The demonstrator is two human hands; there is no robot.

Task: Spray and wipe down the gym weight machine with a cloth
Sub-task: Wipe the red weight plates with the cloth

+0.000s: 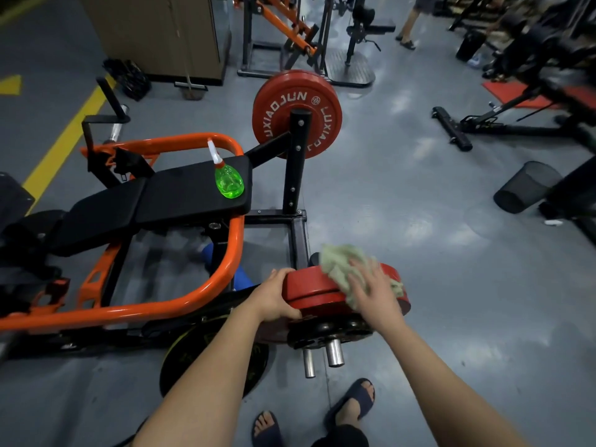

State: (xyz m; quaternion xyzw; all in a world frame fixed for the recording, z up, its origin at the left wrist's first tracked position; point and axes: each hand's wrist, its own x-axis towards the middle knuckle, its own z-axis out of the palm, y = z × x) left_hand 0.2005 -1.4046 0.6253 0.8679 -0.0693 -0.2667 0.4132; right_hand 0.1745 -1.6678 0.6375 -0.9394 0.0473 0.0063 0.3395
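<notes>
The weight machine has an orange tube frame and black pads. A red weight plate sits on its near peg, above black plates and two steel pegs. My left hand grips the red plate's left rim. My right hand presses a pale green cloth flat on the plate's top edge. A green spray bottle with a white nozzle stands upright on the black pad, apart from both hands. A second red plate hangs on the far post.
A black mesh bin lies tipped on the grey floor at right. Black benches stand at the far right, more racks at the back, where a person's legs show. My sandalled feet are below the plates.
</notes>
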